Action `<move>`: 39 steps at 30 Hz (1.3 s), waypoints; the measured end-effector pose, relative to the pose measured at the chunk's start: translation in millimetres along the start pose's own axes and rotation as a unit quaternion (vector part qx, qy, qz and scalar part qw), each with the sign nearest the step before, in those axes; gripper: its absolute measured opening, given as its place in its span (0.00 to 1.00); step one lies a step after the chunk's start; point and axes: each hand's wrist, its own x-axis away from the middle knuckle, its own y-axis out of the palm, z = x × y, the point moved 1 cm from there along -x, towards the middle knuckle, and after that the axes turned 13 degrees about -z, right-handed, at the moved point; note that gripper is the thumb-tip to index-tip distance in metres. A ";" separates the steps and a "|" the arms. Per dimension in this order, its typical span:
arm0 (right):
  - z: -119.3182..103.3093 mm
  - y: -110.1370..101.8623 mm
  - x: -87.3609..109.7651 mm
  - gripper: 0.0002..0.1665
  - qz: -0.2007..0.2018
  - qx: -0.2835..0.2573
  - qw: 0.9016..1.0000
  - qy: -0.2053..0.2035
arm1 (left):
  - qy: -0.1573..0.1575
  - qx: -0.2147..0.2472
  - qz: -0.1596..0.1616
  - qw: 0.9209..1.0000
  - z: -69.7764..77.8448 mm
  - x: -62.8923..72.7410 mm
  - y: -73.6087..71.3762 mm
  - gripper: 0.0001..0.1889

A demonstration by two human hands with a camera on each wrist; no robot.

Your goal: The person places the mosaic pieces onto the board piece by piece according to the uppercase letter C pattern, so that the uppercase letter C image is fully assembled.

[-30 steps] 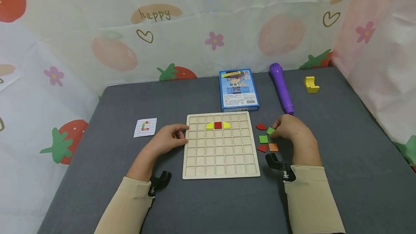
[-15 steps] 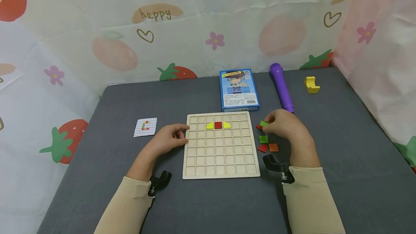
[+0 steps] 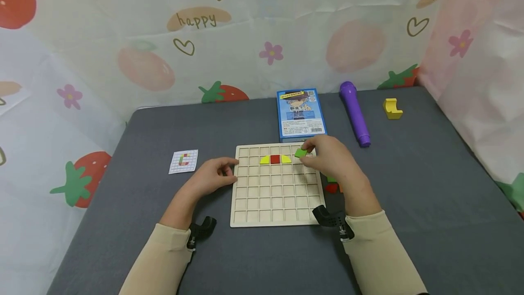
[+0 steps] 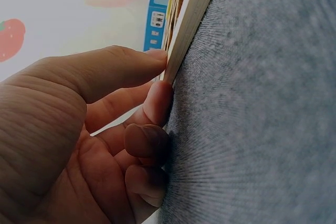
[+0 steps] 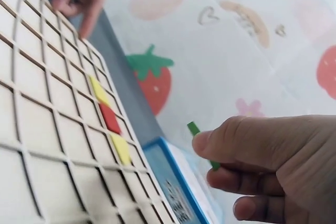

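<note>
A wooden grid board (image 3: pixel 266 204) lies on the table, with a red square tile (image 3: pixel 275 159) between two yellow curved-edged tiles (image 3: pixel 264 160) in an upper row. My left hand (image 3: pixel 210 177) rests against the board's left edge, its thumb and index fingertips touching it some way apart; in the left wrist view its other fingers (image 4: pixel 144 182) are loosely bent. Over the board's upper right, my right hand (image 3: pixel 329 158) pinches a green square tile (image 3: pixel 300 153) between thumb and index finger. In the right wrist view this green tile (image 5: pixel 193 128) is apart from the board.
Right of the board lie more tiles, a red one (image 3: pixel 331 188) among them, partly hidden by my right hand. A pattern card (image 3: pixel 183 161) lies left. Behind are a blue box (image 3: pixel 302 115), a purple microphone-shaped stick (image 3: pixel 355 115) and a yellow block (image 3: pixel 393 109).
My right hand has carried the green tile leftward from the loose tiles to above the board's upper right. My left hand has stayed at the board's left edge.
</note>
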 end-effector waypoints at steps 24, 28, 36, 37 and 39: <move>-41.0 77.0 -26.4 0.12 -0.023 0.147 0.983 -0.111 | 0.003 -0.011 0.000 1.000 -2.8 -0.2 2.2 0.25; -41.1 85.4 -27.7 0.11 0.009 0.190 0.975 -0.116 | 0.006 -0.010 0.001 1.000 -2.1 -0.7 2.6 0.25; -40.9 91.2 -29.3 0.08 0.069 0.191 0.974 -0.101 | 0.005 -0.006 0.002 1.000 1.1 0.6 1.5 0.25; -41.2 91.2 -29.3 0.09 0.064 0.190 0.975 -0.094 | 0.005 -0.007 0.002 1.000 1.2 0.7 1.2 0.25; -42.1 90.6 -29.2 0.11 0.048 0.191 0.977 -0.082 | 0.004 -0.008 0.003 1.000 0.7 0.7 0.8 0.25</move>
